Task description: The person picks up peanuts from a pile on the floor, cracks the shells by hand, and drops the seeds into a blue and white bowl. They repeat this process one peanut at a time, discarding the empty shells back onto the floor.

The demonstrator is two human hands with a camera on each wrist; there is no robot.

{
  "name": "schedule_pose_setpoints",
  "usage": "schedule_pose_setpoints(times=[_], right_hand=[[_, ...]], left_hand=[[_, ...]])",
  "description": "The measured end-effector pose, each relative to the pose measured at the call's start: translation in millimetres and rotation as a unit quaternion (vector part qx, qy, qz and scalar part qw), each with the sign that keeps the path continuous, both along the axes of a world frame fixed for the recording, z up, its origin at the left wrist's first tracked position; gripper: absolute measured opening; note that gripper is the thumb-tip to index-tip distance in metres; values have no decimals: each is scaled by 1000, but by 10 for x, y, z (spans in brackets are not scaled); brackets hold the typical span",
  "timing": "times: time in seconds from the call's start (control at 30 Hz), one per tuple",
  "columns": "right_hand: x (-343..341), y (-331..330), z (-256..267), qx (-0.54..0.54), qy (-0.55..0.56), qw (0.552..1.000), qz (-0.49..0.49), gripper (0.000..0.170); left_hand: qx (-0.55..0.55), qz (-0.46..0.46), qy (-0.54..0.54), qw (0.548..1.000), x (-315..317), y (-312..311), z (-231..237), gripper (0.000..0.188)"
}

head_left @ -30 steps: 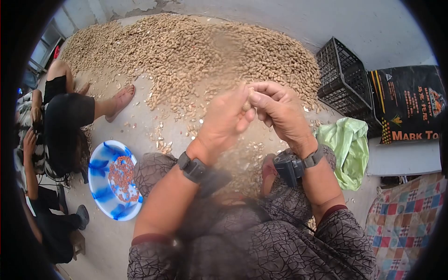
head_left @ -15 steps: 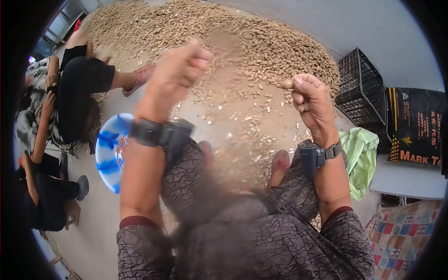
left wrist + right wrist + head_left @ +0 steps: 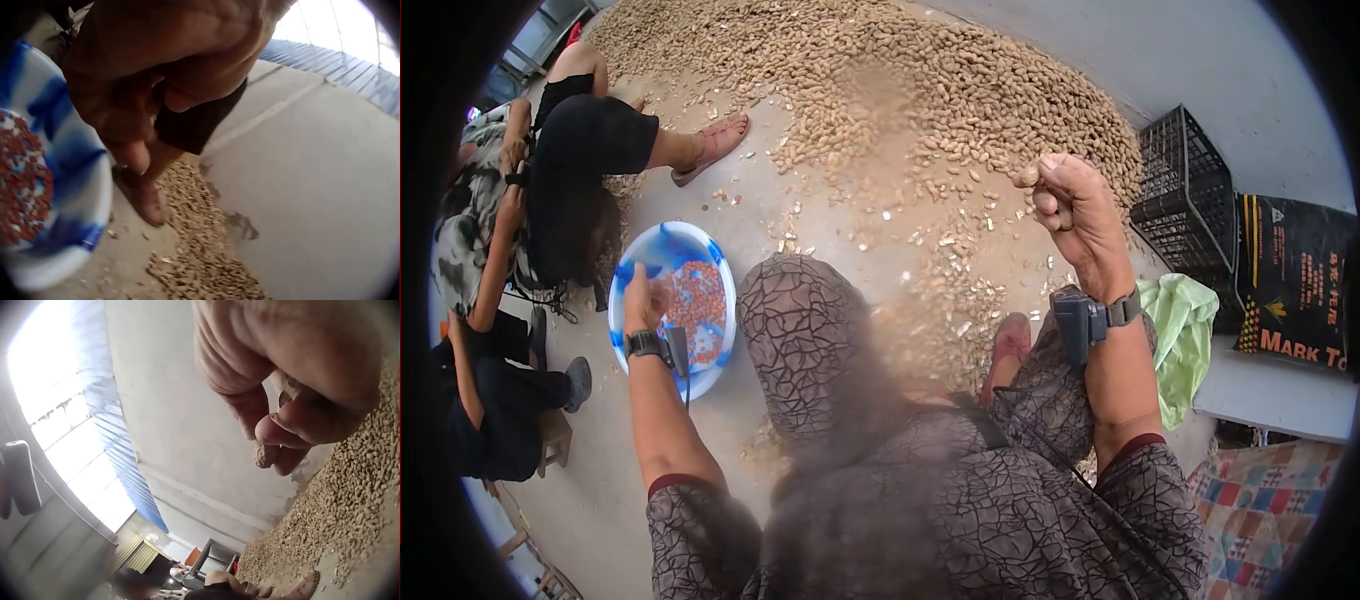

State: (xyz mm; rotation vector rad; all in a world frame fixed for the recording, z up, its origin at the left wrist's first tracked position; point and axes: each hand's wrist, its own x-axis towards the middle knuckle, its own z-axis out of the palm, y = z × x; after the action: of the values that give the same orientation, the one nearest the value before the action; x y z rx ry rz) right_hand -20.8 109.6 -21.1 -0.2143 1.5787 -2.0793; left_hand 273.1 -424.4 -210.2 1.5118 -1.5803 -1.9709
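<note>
The right hand [image 3: 1078, 205] pinches a peanut [image 3: 267, 454] between thumb and fingertips, the nut jutting past them. The left hand [image 3: 647, 302] is over the blue-and-white basin [image 3: 628, 262], its fingers bent; whether they grip anything, I cannot tell. Red kernels [image 3: 703, 300] lie in the basin, beside and below those fingers. Ahead of the right fingers spreads the peanut heap [image 3: 960, 85]; the black crate [image 3: 1185, 190] stands to their right, the green bag [image 3: 1185, 335] nearer the body. Nothing blocks either hand.
</note>
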Motion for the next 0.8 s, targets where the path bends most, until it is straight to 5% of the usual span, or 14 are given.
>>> schedule_pose_setpoints(times=[0.1,0.2,0.23,0.27,0.37,0.5,0.63,0.8], right_hand=[[4,-34,-8,4,-3,1000,-3,11],[10,-45,10,11,0,1000,1,9],[6,-40,5,11,0,1000,-2,9],[2,-32,-7,15,2,1000,-1,9],[25,-44,-8,13,15,1000,2,8],[103,-90,79,10,55,998,6,10],[158,-78,161,-3,133,991,29,16],[231,19,299,0,157,988,18,18]], left_hand=[[-67,90,-186,976,61,279,-43,83],[-165,10,-250,954,136,235,-171,78],[-140,0,-288,947,108,152,-172,59],[-140,-3,-288,947,56,126,-119,59],[-161,-95,-2,982,-229,159,317,29],[-93,-172,211,958,-1152,1232,1838,39],[-43,-408,292,864,-1722,2331,2446,41],[3,-500,265,824,-2172,3296,2358,36]])
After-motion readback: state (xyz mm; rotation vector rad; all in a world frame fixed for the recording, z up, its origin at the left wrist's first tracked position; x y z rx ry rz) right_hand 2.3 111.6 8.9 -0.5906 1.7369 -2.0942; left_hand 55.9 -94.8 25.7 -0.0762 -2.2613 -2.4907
